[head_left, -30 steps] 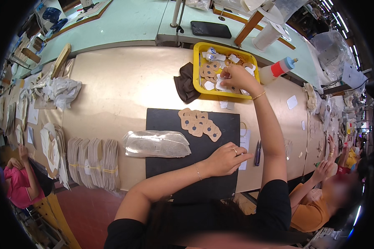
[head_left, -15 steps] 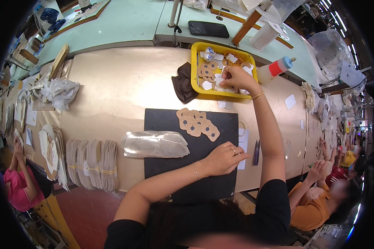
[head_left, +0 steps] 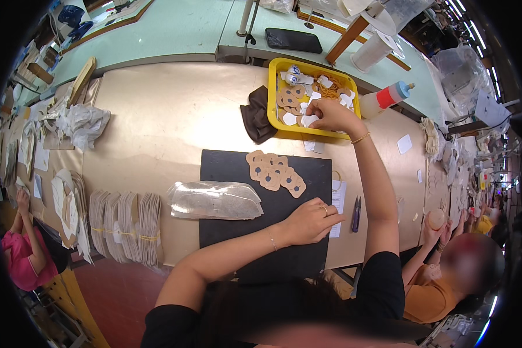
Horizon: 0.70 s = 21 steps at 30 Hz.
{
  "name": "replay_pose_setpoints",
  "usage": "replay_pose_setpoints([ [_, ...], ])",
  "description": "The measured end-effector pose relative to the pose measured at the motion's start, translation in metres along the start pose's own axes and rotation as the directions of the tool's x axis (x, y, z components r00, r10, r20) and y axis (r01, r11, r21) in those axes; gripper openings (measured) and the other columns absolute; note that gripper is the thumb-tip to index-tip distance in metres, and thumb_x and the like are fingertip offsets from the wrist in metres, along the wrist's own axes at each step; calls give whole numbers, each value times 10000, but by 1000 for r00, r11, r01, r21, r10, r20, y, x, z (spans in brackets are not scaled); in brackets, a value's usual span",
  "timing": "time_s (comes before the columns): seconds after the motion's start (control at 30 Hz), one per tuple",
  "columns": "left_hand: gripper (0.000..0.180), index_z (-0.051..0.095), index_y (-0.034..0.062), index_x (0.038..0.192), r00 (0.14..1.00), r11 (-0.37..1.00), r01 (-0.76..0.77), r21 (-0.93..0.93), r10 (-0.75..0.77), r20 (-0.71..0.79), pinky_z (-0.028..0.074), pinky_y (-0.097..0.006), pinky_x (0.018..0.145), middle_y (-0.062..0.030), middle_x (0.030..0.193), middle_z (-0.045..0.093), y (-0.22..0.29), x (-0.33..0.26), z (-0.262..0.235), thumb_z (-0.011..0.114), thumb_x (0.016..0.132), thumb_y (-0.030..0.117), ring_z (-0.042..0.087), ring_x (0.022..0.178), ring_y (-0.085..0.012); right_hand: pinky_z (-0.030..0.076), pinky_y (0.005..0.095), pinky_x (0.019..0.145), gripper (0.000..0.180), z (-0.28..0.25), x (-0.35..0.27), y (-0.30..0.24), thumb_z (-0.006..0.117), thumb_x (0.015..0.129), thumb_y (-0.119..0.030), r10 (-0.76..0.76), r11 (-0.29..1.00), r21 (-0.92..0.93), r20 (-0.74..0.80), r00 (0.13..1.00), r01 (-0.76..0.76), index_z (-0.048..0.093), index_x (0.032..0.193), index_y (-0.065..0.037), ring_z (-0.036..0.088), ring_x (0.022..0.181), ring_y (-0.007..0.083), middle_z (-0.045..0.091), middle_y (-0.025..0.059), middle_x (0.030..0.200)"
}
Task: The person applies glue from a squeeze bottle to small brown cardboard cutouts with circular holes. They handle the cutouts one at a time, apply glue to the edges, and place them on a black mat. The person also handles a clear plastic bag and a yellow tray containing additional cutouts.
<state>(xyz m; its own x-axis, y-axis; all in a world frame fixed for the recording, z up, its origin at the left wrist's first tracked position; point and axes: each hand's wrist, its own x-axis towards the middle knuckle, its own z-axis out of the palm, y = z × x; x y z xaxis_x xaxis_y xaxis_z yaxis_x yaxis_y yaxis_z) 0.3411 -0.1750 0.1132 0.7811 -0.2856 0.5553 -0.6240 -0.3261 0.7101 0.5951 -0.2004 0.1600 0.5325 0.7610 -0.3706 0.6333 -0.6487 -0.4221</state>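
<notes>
My right hand [head_left: 332,116] reaches into a yellow tray [head_left: 272,93], thumb and fingers closed on a small white cut-out piece [head_left: 310,120]. More white pieces, tan cut-outs with dark round centres and orange rubber bands [head_left: 329,87] lie in the tray. My left hand [head_left: 313,222] rests at the right side of a black mat [head_left: 229,235], its fingers curled together; whatever they hold, if anything, is hidden. Just beyond it lies an overlapping group of tan cut-outs [head_left: 275,170] with dark centres. Left of them, a clear plastic-covered template [head_left: 214,200] lies partly on the mat.
Banded stacks of tan pieces [head_left: 127,226] stand at the left. Dark thread snips [head_left: 356,214] lie right of the mat. A red-banded bottle [head_left: 390,95] stands beside the tray, and brown cloth [head_left: 258,116] on its left. A phone [head_left: 293,40] lies behind. People work on both sides.
My right hand has shifted slightly within the tray, around the white pieces. The left hand stays nearly still. At the right, the person in orange has moved their head and hands.
</notes>
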Motion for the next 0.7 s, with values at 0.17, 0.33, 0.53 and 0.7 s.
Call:
replay_pose_setpoints([
  [0.17, 348, 599, 68, 1039, 1000, 1000, 7, 4, -7, -8, 441, -332, 783, -49, 873, 572, 0, 0, -1, 616, 694, 27, 571, 814, -203, 476, 319, 696, 282, 1, 4, -5, 762, 649, -89, -12, 1000, -13, 1, 1000, 12, 594, 863, -16, 603, 782, 226, 631, 110, 831],
  [0.33, 342, 599, 70, 1036, 1000, 1000, 7, 8, -7, -5, 439, -331, 785, -48, 867, 568, 1, 0, -1, 616, 697, 33, 569, 811, -203, 476, 315, 698, 284, -7, 2, -6, 764, 648, -95, 21, 997, 76, 2, 1000, -21, 588, 857, -16, 608, 771, 225, 635, 108, 821],
  [0.53, 339, 600, 73, 1038, 1000, 1000, 16, 6, -16, 2, 438, -334, 787, -50, 869, 567, 1, -1, 0, 614, 702, 34, 569, 818, -202, 474, 305, 704, 298, -7, 5, -1, 771, 668, -133, -24, 1000, -2, 47, 999, 24, 655, 919, -24, 623, 771, 215, 657, 104, 833],
  [0.7, 334, 601, 74, 1040, 1000, 1000, 16, -3, -16, -9, 437, -335, 791, -49, 874, 569, 0, -1, 1, 609, 708, 33, 568, 825, -203, 476, 295, 710, 289, -10, 7, 12, 763, 706, -159, -98, 995, 18, 3, 995, 98, 668, 940, -20, 624, 768, 194, 670, 94, 848],
])
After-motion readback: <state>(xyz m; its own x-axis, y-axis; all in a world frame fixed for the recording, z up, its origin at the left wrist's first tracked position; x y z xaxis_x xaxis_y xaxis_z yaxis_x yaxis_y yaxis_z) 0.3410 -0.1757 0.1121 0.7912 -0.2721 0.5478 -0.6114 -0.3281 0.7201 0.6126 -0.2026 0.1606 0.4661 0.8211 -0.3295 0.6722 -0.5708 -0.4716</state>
